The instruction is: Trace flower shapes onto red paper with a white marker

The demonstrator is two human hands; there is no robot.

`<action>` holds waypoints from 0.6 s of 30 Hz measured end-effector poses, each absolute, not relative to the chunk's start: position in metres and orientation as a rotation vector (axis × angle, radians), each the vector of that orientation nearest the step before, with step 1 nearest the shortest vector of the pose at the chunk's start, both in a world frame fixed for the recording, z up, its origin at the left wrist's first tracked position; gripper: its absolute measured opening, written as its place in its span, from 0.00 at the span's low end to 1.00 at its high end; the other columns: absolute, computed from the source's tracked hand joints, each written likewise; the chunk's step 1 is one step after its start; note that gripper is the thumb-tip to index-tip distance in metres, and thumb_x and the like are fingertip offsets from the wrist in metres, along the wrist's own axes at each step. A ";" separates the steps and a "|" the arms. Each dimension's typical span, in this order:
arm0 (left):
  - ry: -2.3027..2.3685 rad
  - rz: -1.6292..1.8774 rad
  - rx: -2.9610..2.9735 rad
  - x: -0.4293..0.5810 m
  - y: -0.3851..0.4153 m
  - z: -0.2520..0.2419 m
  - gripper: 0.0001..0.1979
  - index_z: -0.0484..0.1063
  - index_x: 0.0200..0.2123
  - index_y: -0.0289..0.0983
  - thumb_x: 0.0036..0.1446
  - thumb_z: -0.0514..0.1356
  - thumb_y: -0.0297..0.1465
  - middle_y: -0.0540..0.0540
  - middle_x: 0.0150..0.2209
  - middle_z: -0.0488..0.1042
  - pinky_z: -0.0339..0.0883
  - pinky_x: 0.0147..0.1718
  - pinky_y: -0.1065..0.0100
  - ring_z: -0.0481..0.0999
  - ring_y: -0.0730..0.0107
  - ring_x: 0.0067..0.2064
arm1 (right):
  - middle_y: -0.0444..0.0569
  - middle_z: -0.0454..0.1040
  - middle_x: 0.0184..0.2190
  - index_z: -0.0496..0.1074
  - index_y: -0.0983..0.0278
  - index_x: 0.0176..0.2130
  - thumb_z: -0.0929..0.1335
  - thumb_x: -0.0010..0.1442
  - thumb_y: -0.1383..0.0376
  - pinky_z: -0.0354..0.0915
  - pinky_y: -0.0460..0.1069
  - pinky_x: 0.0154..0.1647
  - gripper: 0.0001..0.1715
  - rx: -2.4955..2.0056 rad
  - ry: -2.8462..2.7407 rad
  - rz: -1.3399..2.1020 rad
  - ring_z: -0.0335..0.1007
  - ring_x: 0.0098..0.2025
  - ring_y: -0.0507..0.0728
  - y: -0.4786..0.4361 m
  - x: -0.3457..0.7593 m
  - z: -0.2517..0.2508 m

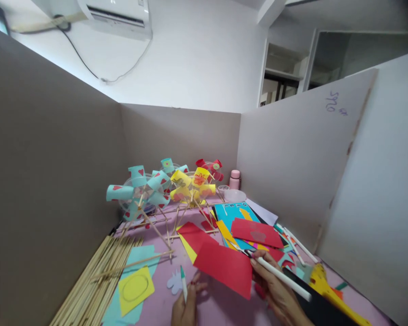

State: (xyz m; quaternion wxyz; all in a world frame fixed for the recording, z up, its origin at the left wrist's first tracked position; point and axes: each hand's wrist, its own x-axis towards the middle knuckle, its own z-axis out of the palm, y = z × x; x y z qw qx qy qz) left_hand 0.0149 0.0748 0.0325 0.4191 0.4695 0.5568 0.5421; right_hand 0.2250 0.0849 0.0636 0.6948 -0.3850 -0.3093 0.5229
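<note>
Left hand (pixel 187 306) clamps a green-tipped marker (pixel 184 284), long axis near-to-far, tip far — right hand (pixel 271 283) grips scissors (pixel 238 248), blades pointing far and left.

Sticks (pixel 88 280) at left; 4 pinwheels (pixel 200 176) behind; bottle (pixel 235 179) right of pinwheels; card (pixel 226 267) between left hand (pixel 188 302), right hand (pixel 272 285).

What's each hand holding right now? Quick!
Left hand: holding a green-tipped white marker.
Right hand: closed, holding a white-barrelled tool; grip on the red card unclear.
</note>
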 end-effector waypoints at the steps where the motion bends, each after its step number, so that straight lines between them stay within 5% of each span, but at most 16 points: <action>1: 1.386 1.351 1.170 0.014 0.073 0.035 0.39 0.75 0.43 0.33 0.49 0.49 0.62 0.42 0.29 0.77 0.57 0.15 0.70 0.60 0.75 0.15 | 0.36 0.71 0.23 0.69 0.61 0.31 0.79 0.42 0.61 0.64 0.41 0.23 0.20 -0.864 -0.675 1.215 0.66 0.22 0.48 0.074 0.228 0.057; 7: 1.368 1.357 1.165 0.012 0.056 0.049 0.37 0.72 0.48 0.30 0.54 0.49 0.57 0.57 0.12 0.59 0.55 0.18 0.73 0.56 0.76 0.15 | 0.37 0.73 0.20 0.71 0.63 0.28 0.80 0.41 0.65 0.65 0.40 0.21 0.18 -0.837 -0.615 1.296 0.67 0.21 0.48 0.033 0.246 0.052; 13: 1.490 1.290 1.295 0.005 0.036 0.053 0.31 0.70 0.49 0.34 0.58 0.47 0.53 0.51 0.23 0.70 0.57 0.19 0.72 0.65 0.72 0.20 | 0.37 0.78 0.25 0.72 0.60 0.31 0.81 0.37 0.70 0.71 0.40 0.26 0.22 -0.687 -0.334 1.267 0.75 0.26 0.49 0.031 0.266 0.074; 18: 1.698 1.198 1.557 -0.020 0.043 0.060 0.21 0.67 0.45 0.39 0.58 0.49 0.47 0.44 0.40 0.75 0.66 0.39 0.62 0.75 0.58 0.42 | 0.38 0.78 0.24 0.73 0.61 0.30 0.80 0.36 0.73 0.72 0.40 0.28 0.21 -0.634 -0.291 1.359 0.76 0.26 0.49 0.028 0.265 0.072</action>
